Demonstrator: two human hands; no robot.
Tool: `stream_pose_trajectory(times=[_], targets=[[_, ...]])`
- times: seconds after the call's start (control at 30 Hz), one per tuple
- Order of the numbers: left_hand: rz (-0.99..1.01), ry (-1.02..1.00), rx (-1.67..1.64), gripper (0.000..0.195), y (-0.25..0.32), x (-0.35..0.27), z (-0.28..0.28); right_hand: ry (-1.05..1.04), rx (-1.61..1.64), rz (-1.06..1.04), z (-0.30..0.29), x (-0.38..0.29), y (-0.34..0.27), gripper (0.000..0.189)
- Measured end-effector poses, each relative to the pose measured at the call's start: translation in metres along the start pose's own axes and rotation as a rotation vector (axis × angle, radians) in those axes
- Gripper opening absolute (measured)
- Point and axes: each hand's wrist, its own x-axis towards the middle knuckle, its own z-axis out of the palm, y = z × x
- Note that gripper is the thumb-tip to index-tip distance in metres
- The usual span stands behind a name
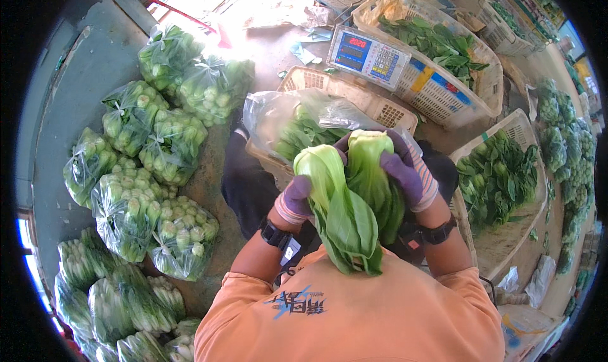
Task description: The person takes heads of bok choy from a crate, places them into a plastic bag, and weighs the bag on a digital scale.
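Observation:
My left hand [297,198], in a purple glove with a striped cuff, is closed around a head of bok choy [327,195] whose leaves hang towards my chest. Gloved the same way, my right hand [406,172] holds a second head of bok choy [373,172] close beside the first. Both pale stem ends point away from me. Just beyond my hands, a clear plastic bag [332,108] with leafy greens [304,134] inside lies in a low plastic crate [361,93]. Behind it stands a digital scale display [368,55] with lit red digits.
Tied bags of bok choy [173,146] cover the floor at left, above bundled greens [111,300]. A large crate [427,86] with loose leaves stands beyond the scale display. Another crate [517,248] of greens is at my right. More bagged vegetables [570,157] line the far right.

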Motion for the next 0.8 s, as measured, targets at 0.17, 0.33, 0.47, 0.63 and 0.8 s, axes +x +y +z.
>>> stream_pose_trajectory(times=[0.17,0.33,0.47,0.63,0.8], targets=[[0.056,-0.235,0.461,0.111,0.006,0.007,-0.027,-0.027,-0.317,-0.25,0.018,-0.006,0.002,0.059],[0.35,-0.18,0.34,0.11,-0.008,0.005,-0.002,0.042,0.059,-0.351,0.047,-0.001,0.037,0.073],[0.12,-0.036,0.254,0.125,-0.01,-0.02,-0.003,0.133,-0.403,-0.337,0.042,0.007,0.047,0.063],[-0.409,-0.007,-0.185,0.102,0.047,-0.043,-0.049,0.4,-1.656,-0.228,0.026,0.008,-0.016,0.076],[0.08,0.042,0.684,0.088,0.103,0.016,-0.046,0.238,-1.583,0.662,-0.048,0.009,-0.036,0.066]])
